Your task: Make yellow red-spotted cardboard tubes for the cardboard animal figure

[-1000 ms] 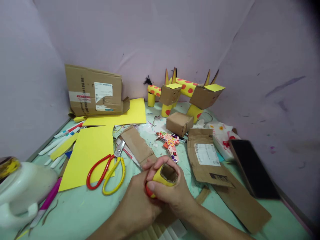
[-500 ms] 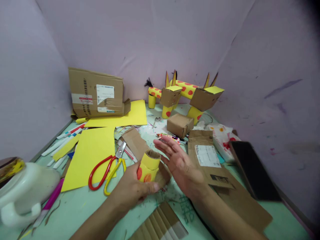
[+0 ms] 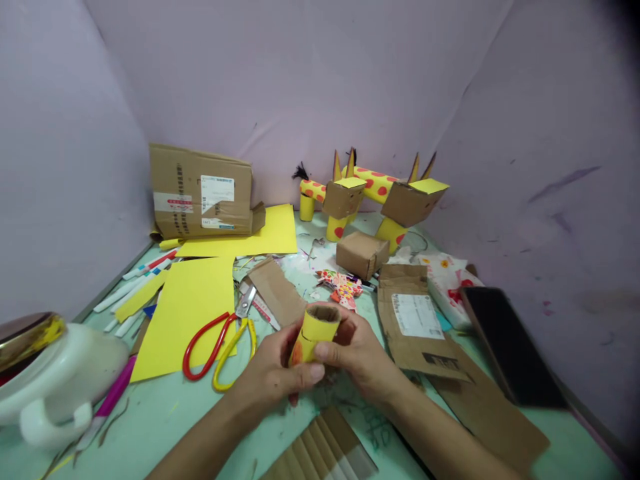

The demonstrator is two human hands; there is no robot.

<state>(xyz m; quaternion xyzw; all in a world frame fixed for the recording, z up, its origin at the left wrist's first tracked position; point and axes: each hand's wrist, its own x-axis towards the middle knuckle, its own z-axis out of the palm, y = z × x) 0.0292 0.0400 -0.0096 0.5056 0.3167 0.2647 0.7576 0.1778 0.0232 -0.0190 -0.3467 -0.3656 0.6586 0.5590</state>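
Both hands hold a short cardboard tube (image 3: pixel 320 325) wrapped in yellow paper with orange-red spots. It stands nearly upright, its brown hollow end facing up. My left hand (image 3: pixel 273 370) grips the tube's lower left side, thumb across the front. From the right, my right hand (image 3: pixel 357 350) wraps around the tube, its thumb pressed on the yellow paper and its other fingers hidden behind. Left of the hands lie scissors (image 3: pixel 220 347) with one red and one yellow handle, partly over a yellow sheet (image 3: pixel 187 313). Just beyond the tube is a torn cardboard strip (image 3: pixel 280 290).
Two spotted cardboard animals (image 3: pixel 345 200) (image 3: pixel 415 203) stand by the back wall, behind a small brown box (image 3: pixel 363 253). A larger cardboard box (image 3: pixel 200 193) leans at back left. Around the edges are a white mug (image 3: pixel 65 373), flattened cardboard (image 3: pixel 490 413), and a phone (image 3: pixel 513 347).
My right hand, open and apart from the tube before, has closed around its right side. My left hand keeps its hold.
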